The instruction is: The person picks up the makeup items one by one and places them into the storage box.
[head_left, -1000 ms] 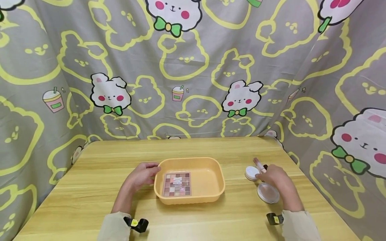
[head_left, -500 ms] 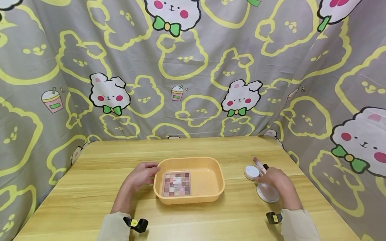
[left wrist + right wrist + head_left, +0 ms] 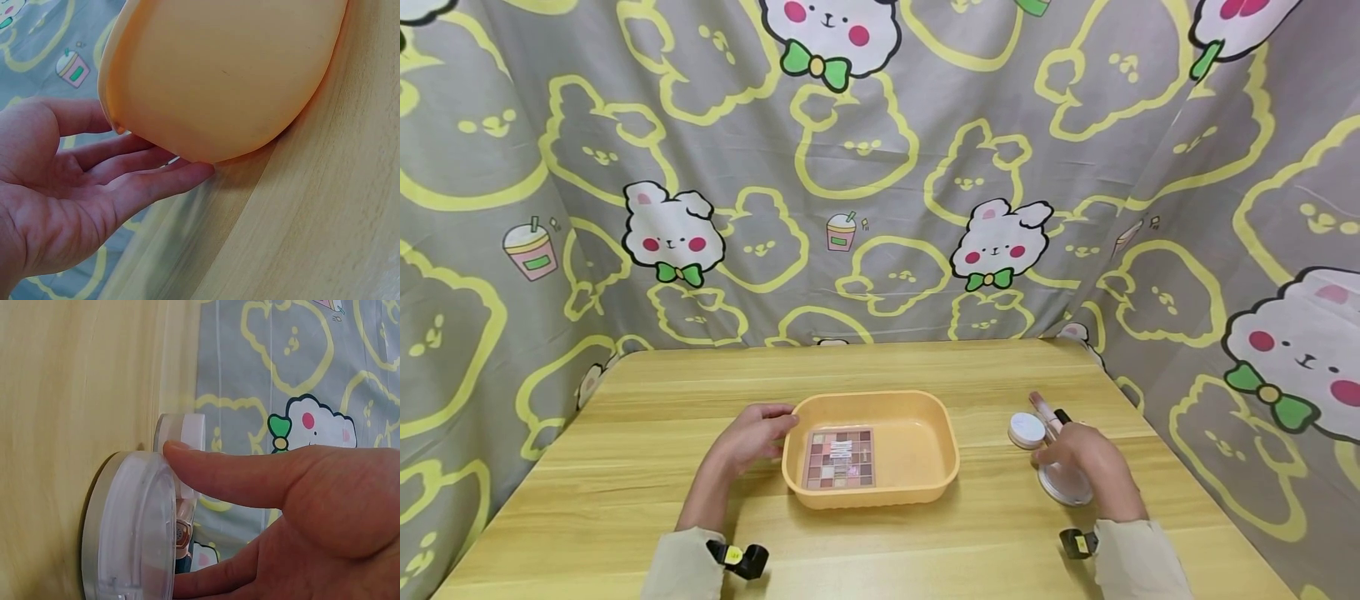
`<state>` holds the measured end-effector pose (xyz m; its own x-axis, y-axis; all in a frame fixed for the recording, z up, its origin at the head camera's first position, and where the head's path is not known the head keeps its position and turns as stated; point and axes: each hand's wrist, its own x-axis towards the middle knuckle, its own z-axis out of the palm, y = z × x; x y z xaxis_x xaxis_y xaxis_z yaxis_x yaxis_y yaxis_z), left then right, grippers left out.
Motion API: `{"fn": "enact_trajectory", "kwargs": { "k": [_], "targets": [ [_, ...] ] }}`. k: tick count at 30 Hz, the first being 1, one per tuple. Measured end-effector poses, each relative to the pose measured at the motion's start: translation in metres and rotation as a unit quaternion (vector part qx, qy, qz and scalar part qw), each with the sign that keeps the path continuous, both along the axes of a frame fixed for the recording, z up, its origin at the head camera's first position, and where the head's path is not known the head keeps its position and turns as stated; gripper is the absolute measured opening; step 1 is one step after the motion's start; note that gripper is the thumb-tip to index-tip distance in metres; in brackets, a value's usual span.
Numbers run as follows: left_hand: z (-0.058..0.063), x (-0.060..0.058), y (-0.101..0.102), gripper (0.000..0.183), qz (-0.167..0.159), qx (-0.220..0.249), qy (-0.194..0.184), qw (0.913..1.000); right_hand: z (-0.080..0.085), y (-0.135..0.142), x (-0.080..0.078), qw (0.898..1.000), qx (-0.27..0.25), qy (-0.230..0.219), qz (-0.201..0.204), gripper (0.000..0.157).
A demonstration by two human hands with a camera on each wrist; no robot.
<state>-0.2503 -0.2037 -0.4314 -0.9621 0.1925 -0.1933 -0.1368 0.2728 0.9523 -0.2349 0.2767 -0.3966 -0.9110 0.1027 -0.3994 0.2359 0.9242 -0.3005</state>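
My left hand (image 3: 758, 437) holds the left end of an orange-yellow plastic tray (image 3: 880, 498). In the left wrist view its thumb (image 3: 84, 117) meets the rim while the other fingers rest along the outer wall. A makeup palette (image 3: 841, 458) with many coloured squares lies inside the tray, on the left. At the right, my right hand (image 3: 1090, 458) hovers over a round compact with a clear lid (image 3: 134, 531), thumb and fingers spread about its edge. A white round compact (image 3: 1026, 430) sits just beyond the thumb. Part of the clear-lidded compact is hidden.
Beyond the right hand lie a slim pinkish tube (image 3: 1043, 408) and something with a black end (image 3: 1062, 416), partly hidden. The wooden table (image 3: 880, 550) meets a grey cartoon-print curtain (image 3: 880, 208) at the back and sides.
My right hand has drawn back slightly from beside the tube and white compact and now covers more of the clear-lidded compact. The left hand and tray stay in place.
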Motion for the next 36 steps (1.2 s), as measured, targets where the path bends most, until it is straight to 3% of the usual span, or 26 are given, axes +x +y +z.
{"fn": "enact_trajectory", "kwargs": {
  "k": [6,23,36],
  "targets": [
    [0.0002,0.0003,0.0003,0.051,0.013,0.004,-0.006,0.9999,0.0011,-0.0027,0.0012,1.0,0.005,-0.001,-0.005,0.076],
    [0.001,0.0012,0.001,0.053,-0.003,0.011,-0.005,0.9999,0.004,-0.0047,0.0017,1.0,0.009,-0.016,0.001,0.084],
    [0.0026,0.001,0.0013,0.052,0.008,0.005,-0.011,0.9999,0.0042,-0.0049,0.0025,1.0,-0.002,-0.008,-0.016,0.076]
  ]
}}
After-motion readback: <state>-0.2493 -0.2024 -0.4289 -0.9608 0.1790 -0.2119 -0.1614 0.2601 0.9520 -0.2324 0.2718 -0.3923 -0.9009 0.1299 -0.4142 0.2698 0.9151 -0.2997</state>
